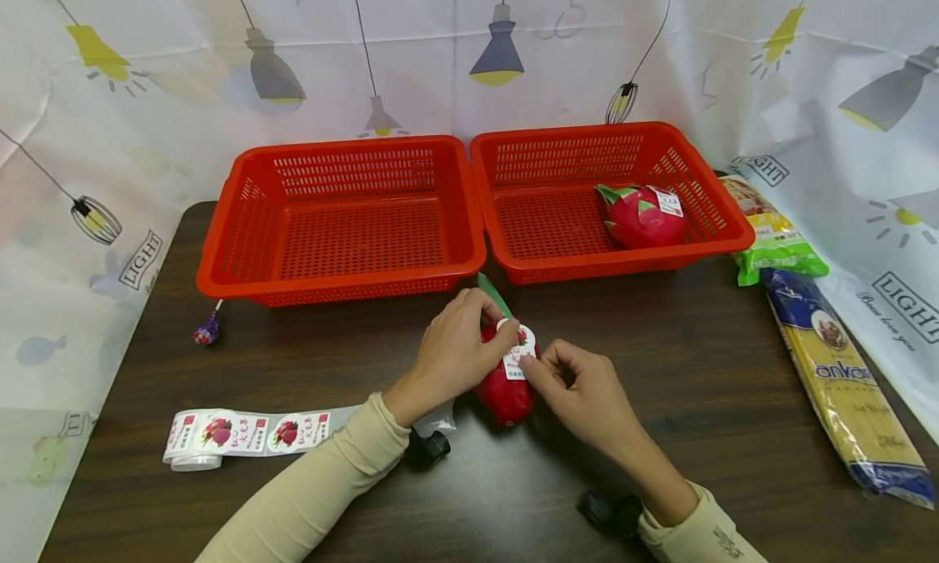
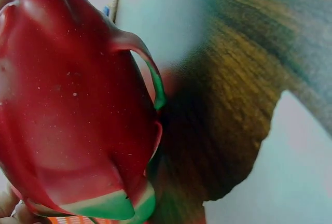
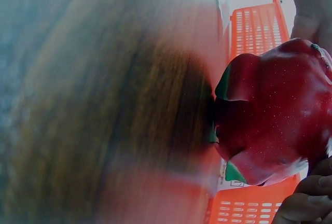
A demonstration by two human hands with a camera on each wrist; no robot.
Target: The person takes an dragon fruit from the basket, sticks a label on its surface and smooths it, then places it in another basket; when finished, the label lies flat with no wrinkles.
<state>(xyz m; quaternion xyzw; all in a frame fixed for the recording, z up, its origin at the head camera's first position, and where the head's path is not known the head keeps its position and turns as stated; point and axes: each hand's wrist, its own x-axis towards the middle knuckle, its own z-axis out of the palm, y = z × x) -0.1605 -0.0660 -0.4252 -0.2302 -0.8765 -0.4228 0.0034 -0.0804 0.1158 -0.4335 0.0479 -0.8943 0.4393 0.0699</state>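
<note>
A red dragon fruit [image 1: 504, 402] with green leaf tips lies on the dark table between the two hands. On its upper side is a white printed label [image 1: 516, 367]. My left hand [image 1: 456, 343] pinches the label's upper edge, thumb against the paper and fingers curled over the fruit. At the lower right edge, my right hand [image 1: 587, 390] pinches the label between thumb and forefinger. Both wrist views show the fruit large from its sides, the left one with its red skin [image 2: 78, 105] filling the left half; the label is hidden there.
Behind the hands stand two red baskets; the right basket [image 1: 623, 258] holds another labelled dragon fruit [image 1: 638, 218]. A label strip [image 1: 242, 434] lies at left, below a lollipop [image 1: 208, 330]. At right are a green snack bag [image 1: 781, 245] and a yellow-blue pasta packet [image 1: 851, 400].
</note>
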